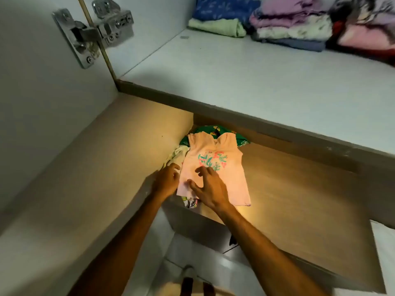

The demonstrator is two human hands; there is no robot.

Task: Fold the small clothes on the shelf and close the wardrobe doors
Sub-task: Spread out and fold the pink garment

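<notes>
A small pink sleeveless top [222,174] with a green and pink floral print lies spread flat on the lower wooden shelf [299,199]. Under it lie a green printed garment [213,130] at the far end and a cream patterned piece [176,155] on the left. Another patterned piece [191,202] pokes out at the near hem. My left hand [166,180] rests at the top's left edge, fingers curled on the cloth beside it. With spread fingers, my right hand [210,189] presses on the top's lower half.
The upper white shelf [245,77] carries folded stacks at the back: blue and light green [218,18], purple and floral [292,22], pink and dark [363,33]. The open left door [42,124] hangs on a metal hinge [92,37]. The floor and my feet [196,283] show below.
</notes>
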